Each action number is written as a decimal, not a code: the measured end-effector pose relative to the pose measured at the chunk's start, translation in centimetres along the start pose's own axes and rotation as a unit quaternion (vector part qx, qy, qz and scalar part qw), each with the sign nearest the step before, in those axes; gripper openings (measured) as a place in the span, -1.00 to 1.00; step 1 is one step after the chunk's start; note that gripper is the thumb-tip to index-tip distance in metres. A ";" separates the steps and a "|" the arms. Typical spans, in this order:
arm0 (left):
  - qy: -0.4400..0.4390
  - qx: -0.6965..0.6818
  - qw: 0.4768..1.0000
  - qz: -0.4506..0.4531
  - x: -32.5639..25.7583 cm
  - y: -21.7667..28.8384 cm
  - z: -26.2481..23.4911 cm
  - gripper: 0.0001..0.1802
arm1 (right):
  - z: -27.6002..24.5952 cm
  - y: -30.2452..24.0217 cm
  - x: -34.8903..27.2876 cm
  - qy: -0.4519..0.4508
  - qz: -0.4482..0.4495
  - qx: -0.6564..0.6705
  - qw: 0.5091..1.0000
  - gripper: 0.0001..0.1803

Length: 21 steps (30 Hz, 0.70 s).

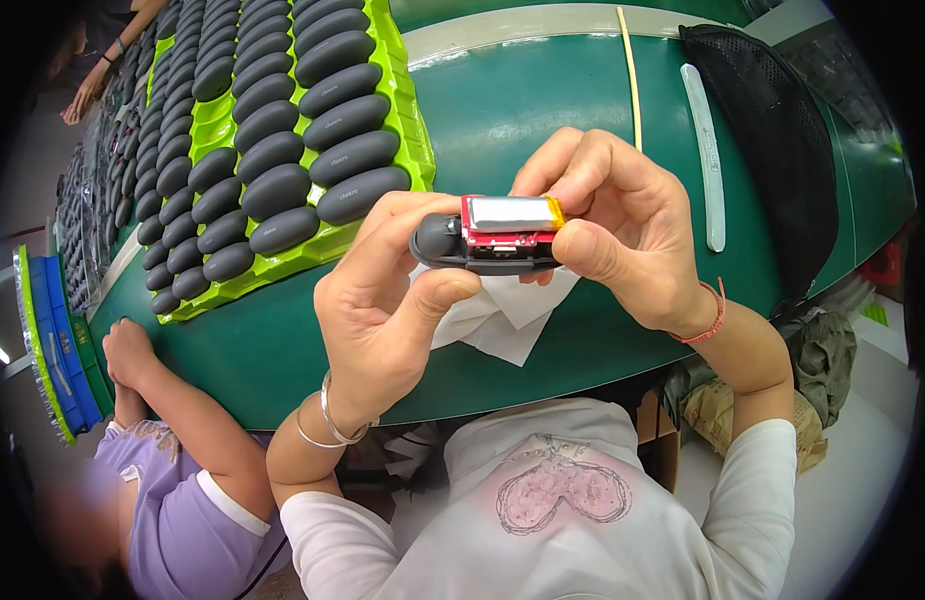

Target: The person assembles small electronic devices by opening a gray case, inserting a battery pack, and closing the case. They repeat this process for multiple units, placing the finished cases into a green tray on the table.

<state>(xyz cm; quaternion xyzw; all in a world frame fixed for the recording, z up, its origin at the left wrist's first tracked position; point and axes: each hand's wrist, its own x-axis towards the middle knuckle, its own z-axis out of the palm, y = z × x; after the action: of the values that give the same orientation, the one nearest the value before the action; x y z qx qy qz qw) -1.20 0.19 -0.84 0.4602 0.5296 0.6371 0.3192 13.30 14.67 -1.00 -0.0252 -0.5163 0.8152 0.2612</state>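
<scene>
An opened black oval electronic case is held up in front of me between both hands. On it sit a red circuit board and, above that, a silver pouch battery with yellow tape at its right end. My left hand grips the left end, thumb at the lower edge and fingers behind. At the other end, my right hand has its thumb against the case and fingertips by the battery's taped end. Some fingertips are hidden behind the device. White paper lies on the table below.
Bright green trays full of dark oval cases cover the left of the green table. A thin wooden stick, a pale strip and a black mesh bag lie right. Another person sits at left, near stacked crates.
</scene>
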 end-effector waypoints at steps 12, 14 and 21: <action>0.004 0.010 1.000 0.014 0.5 0.1 -0.1 -0.54 | -0.3 0.4 0.4 -0.018 -0.041 -0.022 0.999 -0.81; 0.006 0.009 1.000 0.004 0.6 0.3 -0.1 -0.54 | -0.3 0.4 0.5 -0.014 -0.044 -0.027 0.999 -0.80; 0.001 0.019 1.000 0.014 0.7 0.4 -0.2 -0.56 | 0.0 0.3 0.4 -0.009 -0.032 -0.019 0.999 -0.81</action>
<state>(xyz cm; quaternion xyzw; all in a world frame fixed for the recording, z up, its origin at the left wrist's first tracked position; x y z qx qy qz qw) -1.62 0.62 -0.33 0.4724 0.5357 0.6318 0.3010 12.78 14.74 -1.18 -0.0064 -0.5348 0.7963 0.2825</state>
